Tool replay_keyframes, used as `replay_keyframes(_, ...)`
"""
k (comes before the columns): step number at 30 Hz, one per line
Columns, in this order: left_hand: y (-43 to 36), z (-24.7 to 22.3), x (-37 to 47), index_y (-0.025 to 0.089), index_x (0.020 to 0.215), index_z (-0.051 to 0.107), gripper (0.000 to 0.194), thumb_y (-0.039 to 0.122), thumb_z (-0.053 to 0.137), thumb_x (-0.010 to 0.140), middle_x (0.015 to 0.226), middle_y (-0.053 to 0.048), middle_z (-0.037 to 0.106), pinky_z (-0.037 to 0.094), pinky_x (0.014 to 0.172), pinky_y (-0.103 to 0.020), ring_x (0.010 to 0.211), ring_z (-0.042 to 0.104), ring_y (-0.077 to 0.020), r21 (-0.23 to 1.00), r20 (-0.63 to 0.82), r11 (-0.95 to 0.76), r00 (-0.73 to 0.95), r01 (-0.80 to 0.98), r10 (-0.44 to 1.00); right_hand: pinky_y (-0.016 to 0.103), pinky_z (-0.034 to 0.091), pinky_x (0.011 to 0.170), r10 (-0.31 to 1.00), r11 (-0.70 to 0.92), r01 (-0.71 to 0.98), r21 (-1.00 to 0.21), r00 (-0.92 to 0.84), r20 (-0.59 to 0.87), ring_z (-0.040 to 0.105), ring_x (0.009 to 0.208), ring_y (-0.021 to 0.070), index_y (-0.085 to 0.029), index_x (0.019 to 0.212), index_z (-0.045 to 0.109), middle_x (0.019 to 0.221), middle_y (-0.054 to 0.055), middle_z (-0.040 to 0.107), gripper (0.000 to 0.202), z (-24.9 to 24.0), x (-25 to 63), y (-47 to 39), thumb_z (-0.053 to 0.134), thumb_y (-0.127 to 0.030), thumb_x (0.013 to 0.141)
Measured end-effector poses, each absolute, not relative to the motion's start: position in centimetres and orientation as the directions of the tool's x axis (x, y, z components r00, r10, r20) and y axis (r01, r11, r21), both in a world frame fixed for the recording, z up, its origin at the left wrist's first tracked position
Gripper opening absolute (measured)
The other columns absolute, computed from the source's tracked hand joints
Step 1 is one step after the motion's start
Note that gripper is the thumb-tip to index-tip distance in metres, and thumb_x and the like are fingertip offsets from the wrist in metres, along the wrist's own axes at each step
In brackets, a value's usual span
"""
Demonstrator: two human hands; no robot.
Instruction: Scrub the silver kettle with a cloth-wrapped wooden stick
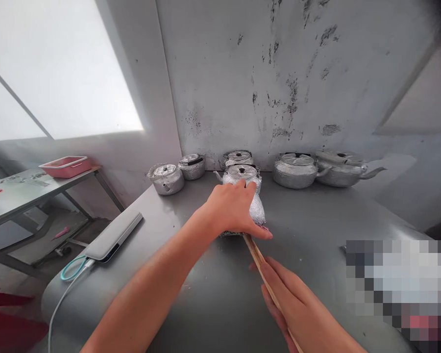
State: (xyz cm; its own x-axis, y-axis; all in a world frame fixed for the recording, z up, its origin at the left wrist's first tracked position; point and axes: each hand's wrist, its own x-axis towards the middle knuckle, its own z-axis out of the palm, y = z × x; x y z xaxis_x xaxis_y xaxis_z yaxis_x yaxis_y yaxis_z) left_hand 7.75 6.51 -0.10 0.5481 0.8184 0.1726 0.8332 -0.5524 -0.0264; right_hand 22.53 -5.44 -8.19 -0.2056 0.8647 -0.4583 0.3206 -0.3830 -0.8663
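Observation:
My left hand [233, 208] lies over a crinkled silvery object [257, 211], its thumb and fingers curved around the sides. Most of that object is hidden under the hand, so its kind is unclear. A flat wooden stick [256, 252] slants from the lower right to the object's near edge, just below my left thumb. My right hand [288, 291] is closed along the stick. Directly behind my left fingertips stands a silvery metal kettle [242, 174] with a dark lid knob, and another kettle [238, 157] is partly hidden behind it.
Along the wall on the grey table [206, 294] stand two kettles at left [171, 182] and two at right [296, 174]. A grey power bank [113, 238] with cables lies at left. Beyond, a side table holds a pink basket [68, 169]. A pixelated area covers the right.

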Motion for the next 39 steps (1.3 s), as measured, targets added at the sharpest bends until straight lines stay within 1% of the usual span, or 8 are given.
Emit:
replay_keyframes(7,6.5,-0.1,7.8,0.021,0.109,0.054,0.083,0.086,0.058,0.059,0.11,-0.008,0.062,0.046,0.064,-0.034,0.088,0.064,-0.0262,-0.026,0.175,-0.547,0.542,0.837,0.822,0.02,0.04,0.04,0.863,-0.396,0.333,-0.856,-0.186,-0.471,0.034,0.051,0.012,-0.025,0.119,0.049,0.065,-0.007,0.037,0.056,-8.2,22.7,-5.5,0.026,-0.07,0.094)
replay_keyframes(13,6.5,-0.2,7.8,0.02,0.11,0.055,0.084,0.086,0.059,0.059,0.111,-0.008,0.062,0.049,0.067,-0.035,0.088,0.064,-0.0262,-0.019,0.177,-0.548,0.542,0.836,0.821,0.02,0.039,0.038,0.871,-0.376,0.36,-0.854,-0.175,-0.458,0.033,0.051,0.0124,-0.024,0.112,0.052,0.063,-0.007,0.037,0.047,-8.2,22.6,-5.3,0.029,-0.063,0.096)
replay_keyframes(18,6.6,-0.2,7.8,0.02,0.113,0.055,0.086,0.086,0.06,0.059,0.111,-0.009,0.063,0.049,0.07,-0.036,0.09,0.064,-0.0279,-0.001,0.169,-0.548,0.54,0.837,0.824,0.02,0.041,0.038,0.856,-0.393,0.382,-0.837,-0.18,-0.484,0.035,0.052,0.0134,-0.024,0.115,0.05,0.062,-0.007,0.038,0.047,-7.9,22.6,-5.2,0.029,-0.061,0.096)
replay_keyframes(23,6.7,-0.2,7.5,0.02,0.115,0.056,0.084,0.083,0.062,0.061,0.118,-0.01,0.062,0.049,0.078,-0.038,0.1,0.063,-0.0312,0.036,0.177,-0.558,0.544,0.829,0.82,0.02,0.041,0.037,0.883,-0.345,0.356,-0.869,-0.19,-0.429,0.034,0.053,0.0128,-0.023,0.105,0.051,0.062,-0.007,0.036,0.05,-7.3,22.8,-4.9,0.03,-0.067,0.095)
replay_keyframes(26,6.9,-0.2,7.1,0.019,0.127,0.051,0.088,0.08,0.063,0.064,0.124,-0.01,0.06,0.046,0.087,-0.039,0.108,0.059,-0.0316,0.072,0.219,-0.583,0.557,0.809,0.801,0.019,0.041,0.038,0.896,-0.322,0.354,-0.878,-0.186,-0.404,0.035,0.048,0.011,-0.024,0.098,0.05,0.06,-0.008,0.038,0.049,-7.3,23.2,-4.7,0.029,-0.068,0.095)
replay_keyframes(31,7.0,-0.5,7.1,0.02,0.131,0.052,0.088,0.084,0.054,0.071,0.127,-0.01,0.06,0.037,0.101,-0.044,0.118,0.053,-0.0327,0.041,0.248,-0.587,0.561,0.808,0.79,0.019,0.038,0.037,0.875,-0.346,0.359,-0.867,-0.209,-0.437,0.035,0.041,0.0085,-0.023,0.103,0.051,0.057,-0.01,0.039,0.047,-7.1,23.8,-4.4,0.031,-0.065,0.096)
replay_keyframes(35,6.7,-0.6,7.5,0.024,0.137,0.05,0.099,0.091,0.052,0.064,0.134,-0.01,0.056,0.043,0.096,-0.046,0.119,0.051,-0.0352,0.019,0.244,-0.559,0.538,0.829,0.807,0.019,0.039,0.036,0.844,-0.423,0.335,-0.842,-0.192,-0.501,0.034,0.046,0.0106,-0.024,0.108,0.051,0.06,-0.008,0.04,0.051,-6.7,23.8,-4.6,0.033,-0.069,0.093)
replay_keyframes(39,6.4,-0.1,7.4,0.026,0.143,0.044,0.101,0.086,0.057,0.063,0.133,-0.009,0.056,0.048,0.089,-0.044,0.111,0.057,-0.0336,0.04,0.167,-0.546,0.533,0.837,0.829,0.02,0.04,0.037,0.855,-0.406,0.338,-0.849,-0.186,-0.483,0.035,0.049,0.0114,-0.024,0.099,0.051,0.06,-0.007,0.039,0.049,-6.6,23.5,-4.7,0.033,-0.069,0.093)
